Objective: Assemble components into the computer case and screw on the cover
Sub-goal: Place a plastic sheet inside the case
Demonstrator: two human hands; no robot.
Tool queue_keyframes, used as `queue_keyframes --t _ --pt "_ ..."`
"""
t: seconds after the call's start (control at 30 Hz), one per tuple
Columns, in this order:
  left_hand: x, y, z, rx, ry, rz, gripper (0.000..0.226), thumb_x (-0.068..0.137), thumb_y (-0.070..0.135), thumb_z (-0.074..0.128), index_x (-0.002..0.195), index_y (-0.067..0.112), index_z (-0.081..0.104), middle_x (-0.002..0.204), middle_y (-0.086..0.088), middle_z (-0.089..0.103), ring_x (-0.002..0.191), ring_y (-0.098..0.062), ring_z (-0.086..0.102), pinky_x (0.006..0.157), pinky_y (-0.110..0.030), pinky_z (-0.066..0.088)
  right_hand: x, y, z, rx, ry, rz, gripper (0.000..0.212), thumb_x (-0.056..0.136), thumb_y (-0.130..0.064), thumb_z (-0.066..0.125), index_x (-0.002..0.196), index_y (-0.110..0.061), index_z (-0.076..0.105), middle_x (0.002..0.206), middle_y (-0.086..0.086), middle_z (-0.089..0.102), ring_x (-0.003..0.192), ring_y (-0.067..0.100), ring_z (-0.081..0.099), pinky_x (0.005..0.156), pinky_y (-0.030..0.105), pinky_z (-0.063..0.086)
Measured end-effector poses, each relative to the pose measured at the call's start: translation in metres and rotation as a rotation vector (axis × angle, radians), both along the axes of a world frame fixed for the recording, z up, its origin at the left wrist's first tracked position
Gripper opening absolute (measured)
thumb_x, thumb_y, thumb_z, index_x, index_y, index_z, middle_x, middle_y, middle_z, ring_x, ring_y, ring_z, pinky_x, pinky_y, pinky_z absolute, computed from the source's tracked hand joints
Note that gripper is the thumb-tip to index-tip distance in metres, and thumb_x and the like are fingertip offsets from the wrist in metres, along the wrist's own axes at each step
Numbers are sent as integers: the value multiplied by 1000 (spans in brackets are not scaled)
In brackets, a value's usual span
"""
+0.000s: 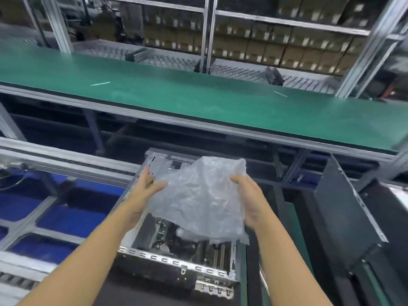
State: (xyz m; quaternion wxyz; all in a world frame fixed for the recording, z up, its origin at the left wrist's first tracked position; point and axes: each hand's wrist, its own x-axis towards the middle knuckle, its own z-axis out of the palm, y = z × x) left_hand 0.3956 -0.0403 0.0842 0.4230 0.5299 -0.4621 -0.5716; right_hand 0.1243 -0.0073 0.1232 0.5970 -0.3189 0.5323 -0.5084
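So both hands are up over the open computer case [176, 246], holding a crinkly see-through plastic bag [198, 195] between them. The left hand [146, 184] has the bag's left edge pinched, thumb on top and fingers tucked under the plastic. The right hand [248, 197] grips the right edge, palm turned inward, fingers hidden behind the bag. The hands are apart, one on each side, and the bag is stretched loosely across the gap. Can't tell if there's anything inside it, it's just cloudy film and the shot is a bit blurry.

The case lies on its side on the tabletop right below the hands, open side facing up. You can see the circuit board and some wiring inside near the lower half, and the metal rim with slots runs along the near edge. The bag covers most of the middle of the opening from this angle, hanging above it rather than resting on it as far as I can see.

Off to the right there's a dark flat side panel [344, 208] standing tilted, well apart from the case. Left of the case are blue bins [66, 219] under a metal frame. Behind everything runs a long green conveyor belt [198, 100], and past that are shelves stacked with cardboard boxes [276, 47].
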Motion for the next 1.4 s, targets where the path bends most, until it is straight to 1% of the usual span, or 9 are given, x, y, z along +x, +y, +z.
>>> queue_keyframes --t 0.2,0.33,0.53,0.73,0.93,1.03,1.1,1.27,1.4 --pt "7 -15 18 -233 -510 -338 104 56 64 84 138 72 19 147 44 18 136 5 23 111 -33 27 -3 -1 5 68 156 214 26 93 -24 58 114 -17 72 108 10 78 95 30 76 79 44 60" --pt "-11 -18 17 -207 -469 -605 60 66 45 88 119 50 60 119 24 67 110 0 63 100 -37 51 4 -1 13 39 294 268 39 78 -35 66 115 -22 72 112 4 77 105 28 73 98 49 55" --pt "-26 -24 3 -368 -701 -54 28 74 48 78 95 32 69 88 12 71 85 -9 66 80 -38 54 21 -4 32 -330 890 305 23 92 -35 58 100 -56 62 102 -28 68 93 -2 64 77 27 53" --pt "-38 -31 3 55 -18 154 18 81 27 55 83 21 71 84 -6 76 71 -20 74 54 -34 57 58 -10 18 -500 1127 468 48 97 -32 55 145 -36 50 141 -15 59 125 10 55 100 32 45" --pt "-12 -24 -15 437 186 90 37 91 41 36 94 12 60 69 -7 70 62 -25 65 58 -33 50 73 -6 -19 -398 1262 683 58 99 -38 54 155 -39 37 162 -9 36 148 15 30 122 41 27" --pt "-10 -22 -25 461 58 24 52 91 57 43 116 14 57 97 -11 72 85 -30 69 72 -42 55 78 0 -38 -216 1293 908 68 98 -63 48 158 -44 25 171 -5 13 156 19 9 124 47 12" --pt "-15 -20 -26 370 -228 -100 52 89 43 59 134 21 44 118 -11 62 105 -28 62 85 -42 53 81 1 -43 -154 1250 914 66 98 -72 33 158 -46 24 171 -8 10 157 20 8 123 48 14" --pt "-4 -32 -12 105 -430 -197 59 84 -3 59 131 30 50 116 -8 59 92 -17 63 72 -34 56 76 -9 -29 -318 1251 652 47 109 -44 23 150 -40 45 164 -7 33 149 18 28 121 43 25" --pt "10 -39 -13 66 -464 -426 70 89 2 61 144 37 37 136 -6 49 105 -21 61 83 -34 55 72 -13 -49 -242 1458 780 55 108 -53 25 161 -45 13 172 -3 -2 157 25 0 126 49 2"
